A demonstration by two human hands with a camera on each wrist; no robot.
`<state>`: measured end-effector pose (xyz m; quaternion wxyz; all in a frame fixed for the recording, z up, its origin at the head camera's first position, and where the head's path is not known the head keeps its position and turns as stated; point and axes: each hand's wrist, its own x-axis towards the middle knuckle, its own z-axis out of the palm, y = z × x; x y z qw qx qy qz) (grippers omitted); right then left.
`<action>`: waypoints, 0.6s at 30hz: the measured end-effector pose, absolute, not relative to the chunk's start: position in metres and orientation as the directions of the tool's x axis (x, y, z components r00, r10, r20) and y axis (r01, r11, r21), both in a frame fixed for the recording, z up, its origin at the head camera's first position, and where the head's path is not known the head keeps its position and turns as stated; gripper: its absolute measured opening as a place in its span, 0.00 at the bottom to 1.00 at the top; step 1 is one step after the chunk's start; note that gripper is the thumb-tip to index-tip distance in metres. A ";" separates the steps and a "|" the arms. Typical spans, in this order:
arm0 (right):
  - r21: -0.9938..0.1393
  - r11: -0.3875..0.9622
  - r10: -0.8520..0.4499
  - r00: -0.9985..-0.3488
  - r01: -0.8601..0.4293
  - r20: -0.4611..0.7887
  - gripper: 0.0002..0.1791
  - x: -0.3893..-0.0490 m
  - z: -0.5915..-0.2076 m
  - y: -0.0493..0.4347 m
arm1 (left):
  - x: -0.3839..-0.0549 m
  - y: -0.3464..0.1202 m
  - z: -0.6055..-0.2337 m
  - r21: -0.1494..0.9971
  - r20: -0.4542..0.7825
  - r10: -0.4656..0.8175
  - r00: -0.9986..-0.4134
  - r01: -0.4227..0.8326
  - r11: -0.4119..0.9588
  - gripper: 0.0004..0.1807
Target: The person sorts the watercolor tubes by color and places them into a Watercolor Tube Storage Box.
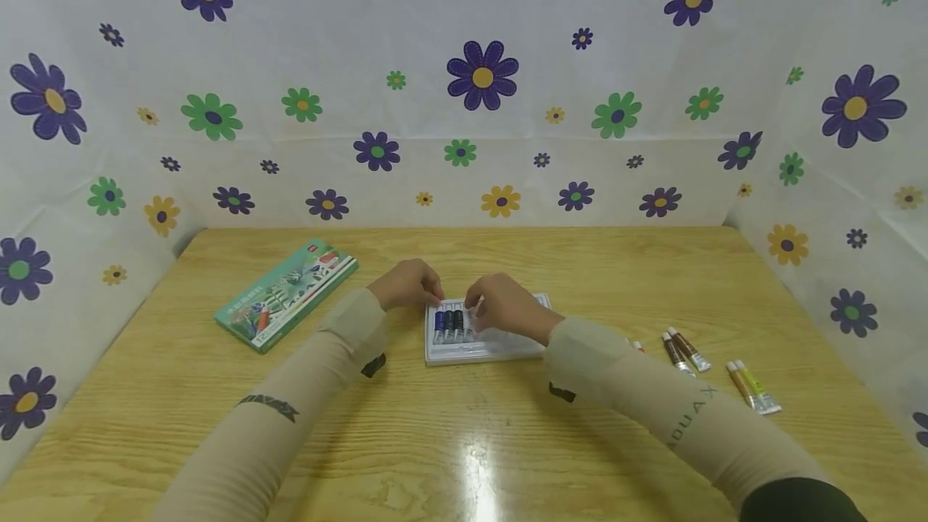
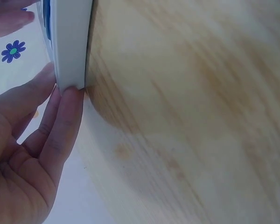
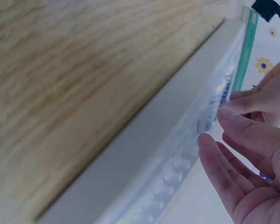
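Left hand (image 1: 409,284) at the white tray's (image 1: 482,357) far-left corner, thumb and fingers gripping its edge. Right hand (image 1: 511,306) arched over the tray, fingers bent down by the dark paint tubes (image 1: 458,321); can't tell if I'm pinching one. Tray's flat on the table (image 1: 406,433), right part mostly hidden by my hand and cuff (image 1: 587,353).

White tray (image 1: 486,358), flat on tbl (image 1: 406,425), w/ blue & dk paint tubes (image 1: 458,323) in row, L end.
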<state>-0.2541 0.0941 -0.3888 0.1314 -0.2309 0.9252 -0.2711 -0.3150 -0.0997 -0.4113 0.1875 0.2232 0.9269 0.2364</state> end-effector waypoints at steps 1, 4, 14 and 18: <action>-0.558 0.747 -0.500 -0.859 -0.362 -0.111 0.17 -0.254 -0.387 0.096 | -0.315 -0.099 -0.411 0.522 -0.244 0.500 -0.831 0.321 0.790 0.02; -0.538 0.746 -0.511 -0.855 -0.393 -0.085 0.14 -0.252 -0.382 0.105 | -0.314 -0.097 -0.411 0.525 -0.248 0.494 -0.833 0.313 0.791 0.02; -0.491 0.784 -0.453 -0.891 -0.379 -0.035 0.13 -0.243 -0.356 0.164 | -0.313 -0.097 -0.413 0.526 -0.222 0.510 -0.831 0.338 0.780 0.02; -0.436 0.822 -0.413 -0.911 -0.366 -0.014 0.13 -0.241 -0.346 0.196 | -0.313 -0.100 -0.412 0.521 -0.208 0.517 -0.830 0.354 0.777 0.03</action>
